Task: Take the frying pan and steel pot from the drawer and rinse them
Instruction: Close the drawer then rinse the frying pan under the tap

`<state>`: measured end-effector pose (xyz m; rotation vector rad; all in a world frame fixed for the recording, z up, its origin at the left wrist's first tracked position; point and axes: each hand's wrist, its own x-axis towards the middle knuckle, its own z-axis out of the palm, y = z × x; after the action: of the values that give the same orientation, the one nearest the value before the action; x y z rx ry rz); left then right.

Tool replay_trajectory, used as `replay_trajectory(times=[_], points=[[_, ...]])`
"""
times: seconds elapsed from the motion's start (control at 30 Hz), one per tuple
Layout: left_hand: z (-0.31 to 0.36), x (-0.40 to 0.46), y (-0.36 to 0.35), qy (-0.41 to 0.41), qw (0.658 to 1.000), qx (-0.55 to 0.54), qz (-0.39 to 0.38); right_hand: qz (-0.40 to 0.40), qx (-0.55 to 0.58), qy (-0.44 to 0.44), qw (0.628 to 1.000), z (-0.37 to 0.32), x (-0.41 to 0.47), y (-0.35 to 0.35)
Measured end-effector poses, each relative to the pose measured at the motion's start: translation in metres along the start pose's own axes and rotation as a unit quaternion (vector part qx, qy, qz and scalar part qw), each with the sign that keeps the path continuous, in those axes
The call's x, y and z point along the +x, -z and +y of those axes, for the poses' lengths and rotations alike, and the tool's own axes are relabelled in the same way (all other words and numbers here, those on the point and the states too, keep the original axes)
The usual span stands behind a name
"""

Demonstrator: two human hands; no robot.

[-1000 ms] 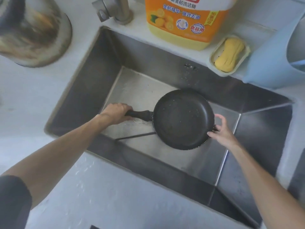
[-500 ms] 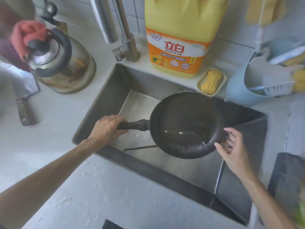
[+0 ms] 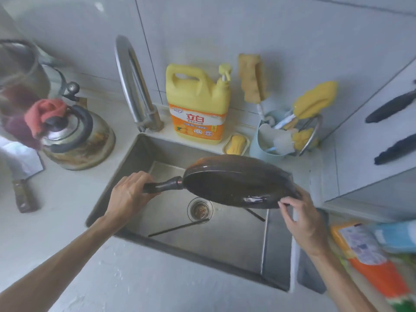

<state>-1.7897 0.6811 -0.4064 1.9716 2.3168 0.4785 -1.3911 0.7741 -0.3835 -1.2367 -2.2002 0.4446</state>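
Gripping the black handle with fingers wrapped fully around it, the left hand (image 3: 130, 194) holds a frying pan (image 3: 236, 183) above a steel sink (image 3: 225, 235). The right hand (image 3: 304, 218) steadies the pan's far rim, fingertips curled onto the edge and pinching it lightly.

The sink is set into a pale countertop (image 3: 139, 282) against a white tiled wall. A curved faucet (image 3: 132, 86) rises behind the basin, beside a yellow dish soap jug (image 3: 198, 104) and a small soap dish (image 3: 236, 144). A light blue holder (image 3: 263, 143) of brushes and sponges stands to the right. A stained kettle (image 3: 76, 136) sits to the left, with a cleaver (image 3: 20, 174) nearby. The drain (image 3: 200, 209) shows below the pan.

The pan is dark and round, tilted, its inside wet and glossy near the lower rim.
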Motion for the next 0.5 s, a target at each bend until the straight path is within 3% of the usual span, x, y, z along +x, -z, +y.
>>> replay_trajectory(times=[0.1, 0.23, 0.5], points=[[0.008, 0.002, 0.026, -0.070, 0.997, -0.032, 0.014, -0.009, 0.087, -0.117, 0.989, -0.025, -0.012, 0.037], [0.023, 0.012, 0.052, -0.193, 0.978, -0.066, 0.040, -0.039, 0.162, -0.284, 0.944, -0.053, -0.049, 0.075], [0.107, 0.020, 0.084, -0.355, 0.916, -0.184, 0.009, 0.118, 0.202, -0.418, 0.878, -0.113, -0.164, 0.169]])
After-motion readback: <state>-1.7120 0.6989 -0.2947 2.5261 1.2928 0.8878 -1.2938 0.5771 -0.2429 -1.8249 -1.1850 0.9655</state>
